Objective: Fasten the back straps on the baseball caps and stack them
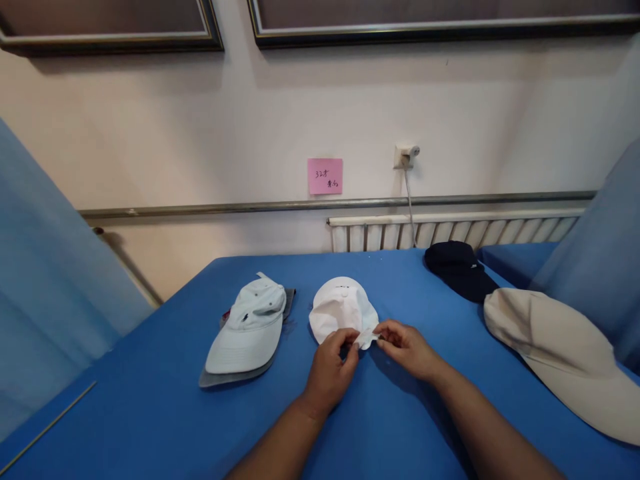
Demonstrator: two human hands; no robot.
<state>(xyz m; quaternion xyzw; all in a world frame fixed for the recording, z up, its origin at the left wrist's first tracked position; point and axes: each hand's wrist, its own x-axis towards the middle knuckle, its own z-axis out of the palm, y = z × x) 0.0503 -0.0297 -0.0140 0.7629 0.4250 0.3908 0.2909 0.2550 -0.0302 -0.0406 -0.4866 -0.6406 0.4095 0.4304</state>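
A white baseball cap (341, 303) lies on the blue table cover (165, 373) in the middle, its brim pointing away from me. At the cap's near edge, my left hand (333, 363) pinches one end of the white back strap between thumb and fingers. My right hand (407, 347) grips the strap's other side, fingertips closed, a little to the right. Whether the strap is fastened I cannot tell, since my fingers cover part of it.
Left of the white cap, a pale blue cap (250, 333) sits on top of a grey one. A navy cap (457, 267) and a beige cap (555, 347) lie at the right. A thin stick (47, 428) rests at the near left. Behind are a radiator (450, 230) and blue curtains (45, 280).
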